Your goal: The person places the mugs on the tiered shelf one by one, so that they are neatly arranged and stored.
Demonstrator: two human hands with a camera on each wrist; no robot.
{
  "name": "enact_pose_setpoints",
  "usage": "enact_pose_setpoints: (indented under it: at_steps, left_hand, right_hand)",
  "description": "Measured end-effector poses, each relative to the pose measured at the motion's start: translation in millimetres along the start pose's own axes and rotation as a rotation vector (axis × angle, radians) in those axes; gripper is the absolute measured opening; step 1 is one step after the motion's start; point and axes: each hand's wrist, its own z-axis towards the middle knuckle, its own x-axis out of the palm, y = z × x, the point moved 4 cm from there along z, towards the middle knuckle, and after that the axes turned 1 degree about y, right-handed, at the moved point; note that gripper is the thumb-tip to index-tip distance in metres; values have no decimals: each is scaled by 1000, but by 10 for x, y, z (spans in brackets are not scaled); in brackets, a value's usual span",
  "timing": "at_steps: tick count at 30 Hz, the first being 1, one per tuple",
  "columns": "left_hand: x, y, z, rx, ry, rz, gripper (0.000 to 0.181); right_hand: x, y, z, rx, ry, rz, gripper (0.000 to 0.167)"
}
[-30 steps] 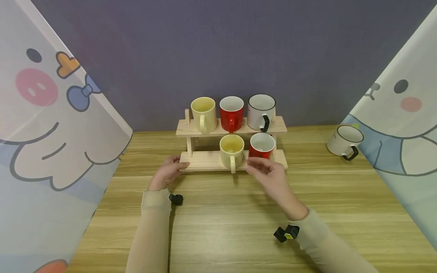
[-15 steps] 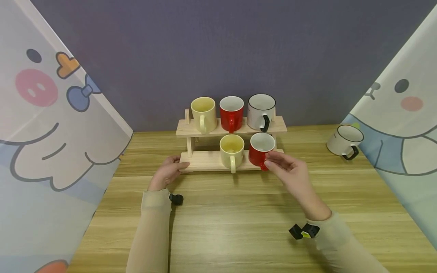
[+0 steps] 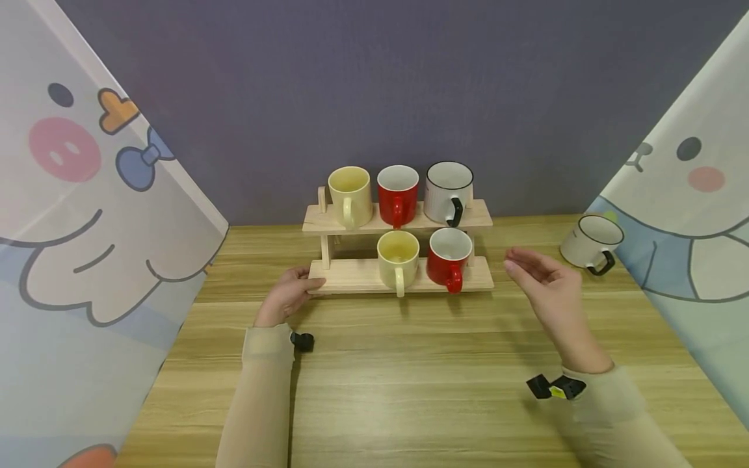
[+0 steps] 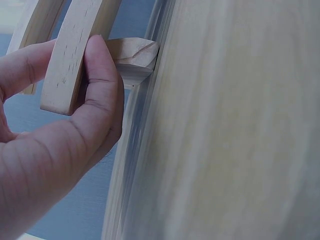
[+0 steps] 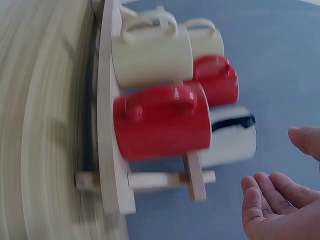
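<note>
My left hand (image 3: pixel 285 298) grips the left end of the lower board of a two-tier wooden rack (image 3: pixel 345 276), thumb on top and fingers beneath; the left wrist view shows the board's end (image 4: pixel 70 65) pinched. Over the table right of the rack, my right hand (image 3: pixel 550 286) holds nothing, its fingers loosely bent. On the lower tier stand a yellow mug (image 3: pixel 398 260) and, to its right, a red mug (image 3: pixel 448 260). The upper tier bears another yellow mug (image 3: pixel 350 195), another red mug (image 3: pixel 398 195) and a white mug (image 3: pixel 447 192) with a black handle.
A second white mug (image 3: pixel 592 242) with a black handle stands on the wooden table (image 3: pixel 398 383) at the right, just beyond my right hand. A dark grey panel (image 3: pixel 386 84) rises behind the rack. Cartoon-printed panels flank the table on both sides.
My right hand has moved away from the lower red mug's handle, to the right towards the lone white mug. The left hand keeps its grip, and the mugs stand where they were.
</note>
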Motion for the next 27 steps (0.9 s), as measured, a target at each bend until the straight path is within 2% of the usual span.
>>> enact_pose_setpoints:
  at_steps: [8, 16, 22, 27]
  left_hand:
    - [17, -14, 2, 8, -14, -11, 60]
    - [10, -14, 2, 5, -8, -9, 60]
    - [25, -24, -1, 11, -9, -3, 60]
    - [26, -16, -7, 14, -7, -9, 59]
  right_hand:
    - [-365, -99, 100, 23, -110, -99, 33]
    - [-746, -246, 196, 74, -227, -90, 34]
    - [-1007, -338, 242, 159, -290, -161, 36]
    - [-1226, -420, 292, 247, -332, -169, 41]
